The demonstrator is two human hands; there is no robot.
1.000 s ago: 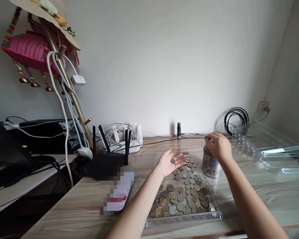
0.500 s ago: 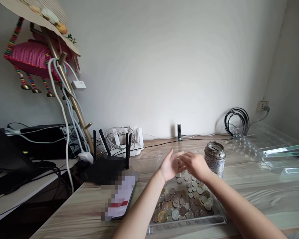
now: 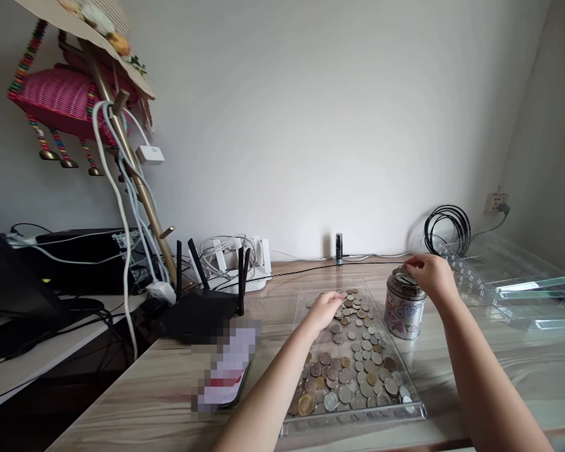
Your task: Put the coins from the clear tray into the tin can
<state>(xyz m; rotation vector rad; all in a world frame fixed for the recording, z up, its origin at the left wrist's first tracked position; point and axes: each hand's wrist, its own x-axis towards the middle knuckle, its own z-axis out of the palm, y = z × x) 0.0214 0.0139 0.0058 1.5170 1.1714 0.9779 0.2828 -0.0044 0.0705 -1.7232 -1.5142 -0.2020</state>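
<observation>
— On the pale wood-grain desk (image 3: 136, 395), what's in reach of the hands?
— Flat clear plastic tray (image 3: 358, 415) with a raised front lip, lots of loose round metal coins (image 3: 344, 394) on it. Mostly silver, some brass-coloured. Thickest at the near end, another cluster at the far end.
— Right of the tray?
— Silver metal can (image 3: 405, 319) with a printed floral side and a slotted lid. Upright, just beside the tray's right edge. Can't tell if they touch.
— Right hand?
— Right hand (image 3: 430, 274) is over the can lid, near the slot, fingertips drawn in narrow. Can't tell if a coin is pinched there.
— Left?
— Left hand (image 3: 326, 309) is above the far part of the tray, back of hand up, fingers curled toward the far coins. Grip hidden, so can't tell if it holds any.
— Anything else around?
— Phone (image 3: 228, 370) with a pixelated lilac screen, left of the tray. Black router (image 3: 198, 314) with upright antennas behind that, white router (image 3: 252, 282) near the wall. Small dark bottle (image 3: 339, 248) behind the tray. Coiled black cable (image 3: 464, 229) and clear plastic panels (image 3: 513, 289) far right.
</observation>
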